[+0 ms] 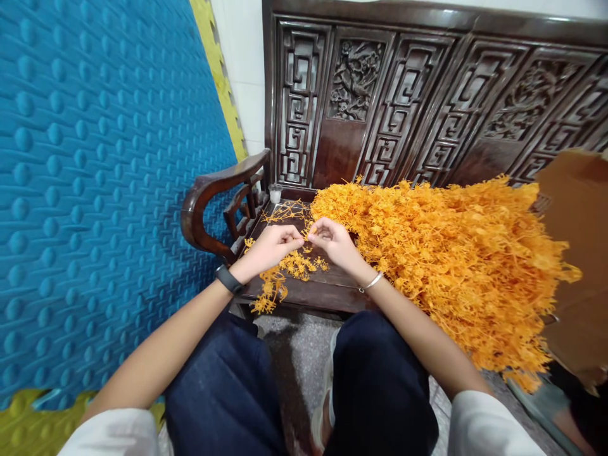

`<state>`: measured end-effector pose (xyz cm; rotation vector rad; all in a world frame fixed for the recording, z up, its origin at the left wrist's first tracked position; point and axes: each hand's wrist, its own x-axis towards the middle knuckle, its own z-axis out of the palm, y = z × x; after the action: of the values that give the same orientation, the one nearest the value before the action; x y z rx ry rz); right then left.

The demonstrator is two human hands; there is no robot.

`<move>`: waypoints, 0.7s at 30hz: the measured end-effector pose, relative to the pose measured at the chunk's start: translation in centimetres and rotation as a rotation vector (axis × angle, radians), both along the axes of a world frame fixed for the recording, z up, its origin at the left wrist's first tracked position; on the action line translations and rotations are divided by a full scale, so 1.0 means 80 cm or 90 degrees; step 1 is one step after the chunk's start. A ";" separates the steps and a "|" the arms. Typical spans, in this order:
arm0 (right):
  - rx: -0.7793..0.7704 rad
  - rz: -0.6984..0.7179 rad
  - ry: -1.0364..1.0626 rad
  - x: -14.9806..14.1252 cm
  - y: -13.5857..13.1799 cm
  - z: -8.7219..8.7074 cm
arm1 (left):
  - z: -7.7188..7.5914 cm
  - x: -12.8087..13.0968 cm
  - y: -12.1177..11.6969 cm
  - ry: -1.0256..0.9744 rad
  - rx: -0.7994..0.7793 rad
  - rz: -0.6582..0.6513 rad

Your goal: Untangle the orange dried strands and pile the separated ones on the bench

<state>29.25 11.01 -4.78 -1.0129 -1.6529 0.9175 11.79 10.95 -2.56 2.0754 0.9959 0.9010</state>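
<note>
Over the wooden bench, my left hand and my right hand meet almost fingertip to fingertip, both closed in a pinch. A small orange plastic flower piece shows between them; its finer detail is too small to make out. Beneath and beside my left hand lie loose orange flower pieces, some hanging at the bench's front edge. Thin orange stems are spread behind the hands. Close to my right hand and forearm rises a big heap of orange plastic flowers.
A curved wooden armrest bounds the bench on the left, and a carved backrest stands behind. In the back corner is a small clear cup. Blue foam matting covers the left side. Brown cardboard stands at the right.
</note>
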 end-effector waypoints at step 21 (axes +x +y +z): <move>0.211 -0.288 0.031 0.005 -0.006 0.028 | 0.017 0.057 -0.008 0.009 0.242 0.120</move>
<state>29.64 10.51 -2.56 -1.0601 -1.3927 0.3514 16.37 10.29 -1.17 2.3272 1.1088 1.2549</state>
